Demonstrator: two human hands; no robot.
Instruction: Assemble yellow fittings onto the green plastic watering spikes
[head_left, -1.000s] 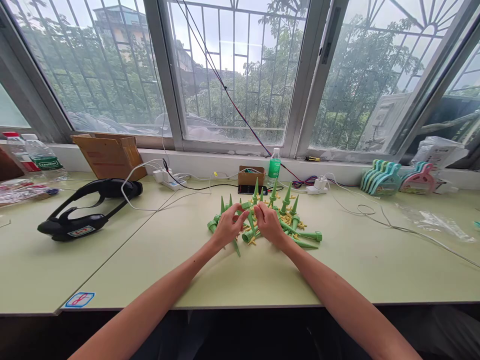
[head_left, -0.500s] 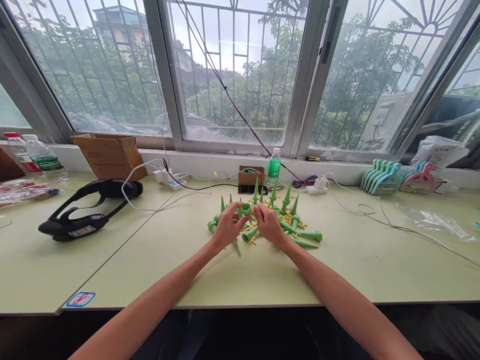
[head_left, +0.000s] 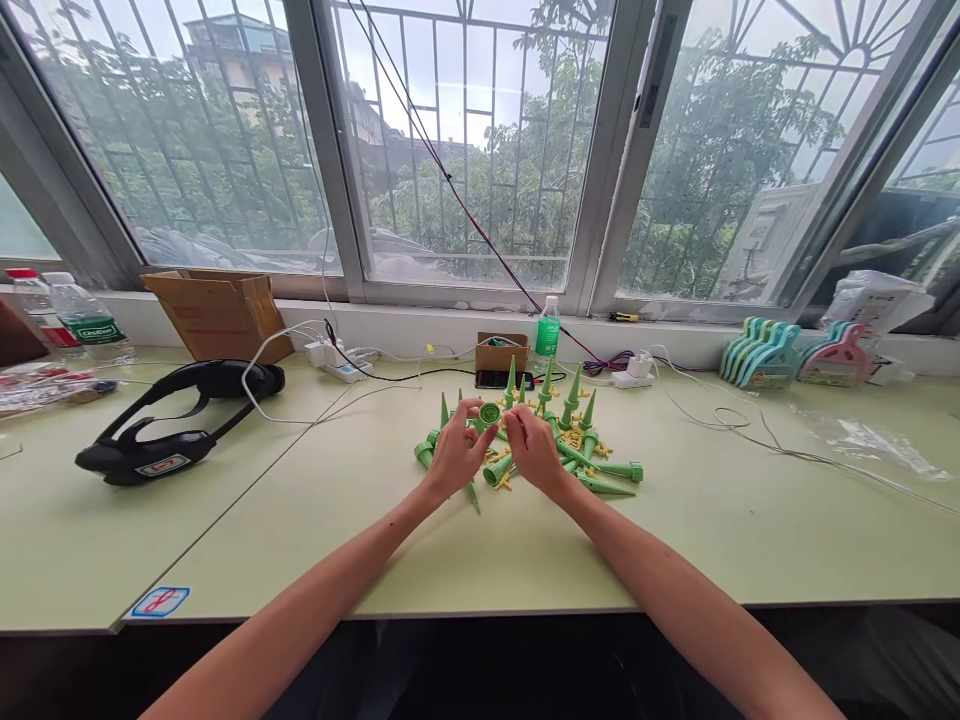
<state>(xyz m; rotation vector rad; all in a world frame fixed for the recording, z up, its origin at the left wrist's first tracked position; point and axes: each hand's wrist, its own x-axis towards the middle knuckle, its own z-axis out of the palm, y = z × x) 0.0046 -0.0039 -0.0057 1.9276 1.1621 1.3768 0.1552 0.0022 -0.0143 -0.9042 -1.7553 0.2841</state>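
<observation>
My left hand (head_left: 457, 450) is closed on a green plastic watering spike, its round hollow end (head_left: 490, 412) turned up toward me. Close beside that end, the thumb and fingers of my right hand (head_left: 534, 445) are pinched together; whatever is between them is hidden or too small to make out. Around both hands lie several more green watering spikes (head_left: 621, 470), some standing point up like the one at the back (head_left: 512, 382). Small yellow valve pieces (head_left: 574, 438) are heaped among them. Another spike lies with its open end (head_left: 493, 474) just below my hands.
Behind the spikes are a small brown box (head_left: 501, 350), a phone (head_left: 495, 380) and a green-labelled bottle (head_left: 547, 330). A black headset (head_left: 180, 420) lies left, with a cardboard box (head_left: 217, 315) behind it. Cables (head_left: 780, 450) and coloured hangers (head_left: 761, 355) are at right.
The spike in my left hand has tilted slightly, so its hollow end faces me more fully. Both hands stay close together in nearly the same place.
</observation>
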